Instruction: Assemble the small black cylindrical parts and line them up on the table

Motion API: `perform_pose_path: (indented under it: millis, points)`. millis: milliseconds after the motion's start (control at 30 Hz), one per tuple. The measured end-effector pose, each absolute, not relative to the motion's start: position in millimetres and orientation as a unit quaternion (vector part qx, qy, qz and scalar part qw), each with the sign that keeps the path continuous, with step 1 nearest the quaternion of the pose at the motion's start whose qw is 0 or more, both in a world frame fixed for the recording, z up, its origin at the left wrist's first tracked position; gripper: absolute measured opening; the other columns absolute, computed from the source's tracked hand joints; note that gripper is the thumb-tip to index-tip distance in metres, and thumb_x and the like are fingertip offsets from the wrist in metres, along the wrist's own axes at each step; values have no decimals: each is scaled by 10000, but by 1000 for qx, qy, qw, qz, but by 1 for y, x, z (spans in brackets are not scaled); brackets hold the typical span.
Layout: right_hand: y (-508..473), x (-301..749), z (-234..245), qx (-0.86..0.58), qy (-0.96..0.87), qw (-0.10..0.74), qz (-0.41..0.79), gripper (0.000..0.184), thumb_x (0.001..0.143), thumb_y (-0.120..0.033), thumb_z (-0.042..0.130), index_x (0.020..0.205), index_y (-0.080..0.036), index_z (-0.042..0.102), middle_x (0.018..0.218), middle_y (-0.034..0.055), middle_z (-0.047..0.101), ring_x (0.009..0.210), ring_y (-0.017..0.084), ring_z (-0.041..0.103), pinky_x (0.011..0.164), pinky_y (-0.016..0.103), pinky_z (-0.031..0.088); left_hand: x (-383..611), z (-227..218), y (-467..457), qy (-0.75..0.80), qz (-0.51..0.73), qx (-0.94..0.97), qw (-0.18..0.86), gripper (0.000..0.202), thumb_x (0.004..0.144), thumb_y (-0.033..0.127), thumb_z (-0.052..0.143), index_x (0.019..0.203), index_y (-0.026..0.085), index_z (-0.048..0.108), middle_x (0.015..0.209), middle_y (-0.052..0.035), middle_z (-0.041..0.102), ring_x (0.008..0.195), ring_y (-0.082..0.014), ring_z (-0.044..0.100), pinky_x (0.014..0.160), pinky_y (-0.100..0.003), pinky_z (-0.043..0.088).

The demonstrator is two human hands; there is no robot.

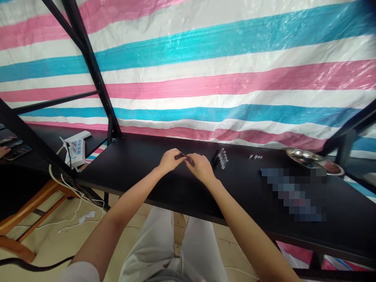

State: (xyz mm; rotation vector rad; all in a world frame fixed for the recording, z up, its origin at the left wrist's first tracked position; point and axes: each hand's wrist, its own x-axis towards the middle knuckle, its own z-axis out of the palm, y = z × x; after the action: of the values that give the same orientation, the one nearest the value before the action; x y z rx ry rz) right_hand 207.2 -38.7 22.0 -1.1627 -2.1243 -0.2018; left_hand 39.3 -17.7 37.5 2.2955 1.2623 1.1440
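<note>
Over the middle of the black table (132, 156), my left hand (170, 159) and my right hand (201, 166) meet with their fingertips almost touching. Both are closed in a pinch around something small and dark between them, too small to name. Just right of my right hand lies a row of several small clear tubes with dark ends (222, 158). Farther right are several tiny whitish pieces (255, 157).
Shiny metal trays (305, 156) sit at the right back. A blurred-out blue item (293, 196) lies before them. At left stand a black frame post (94, 74) and a white power strip (78, 150) with cables. A striped sheet (205, 78) hangs behind; another person's hand (4, 151) shows far left.
</note>
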Motion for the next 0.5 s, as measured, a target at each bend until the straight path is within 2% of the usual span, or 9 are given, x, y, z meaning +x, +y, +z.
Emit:
perform_pose_path:
  millis: [100,233,367,500]
  points:
    - [-25,186,23,-447,-824,342,-62,215,862,-255,425,951,-156,594,775,56,626,676,164,549,639,290,316,2,42,-3,526,339,775,88,187,767,333,623,717,157,660,727,-22,598,655,-124,543,629,-241,422]
    - [-10,165,21,-446,-834,324,-37,196,851,-228,421,915,-169,596,801,63,641,696,172,565,647,292,336,-45,43,13,660,259,705,35,218,773,351,601,683,157,642,783,-53,621,743,-166,573,688,-261,419]
    - [-4,156,10,-446,-837,316,-19,195,846,-212,416,896,-164,598,812,68,647,714,176,574,666,297,357,-73,33,22,727,225,648,42,192,763,349,604,704,172,651,811,-61,652,795,-195,599,703,-266,417]
    - [-2,159,-3,-448,-836,317,18,199,843,-204,415,897,-165,603,821,62,649,722,166,579,684,294,384,-81,22,25,747,242,614,79,178,744,356,622,740,186,672,809,-53,678,798,-196,614,694,-266,421]
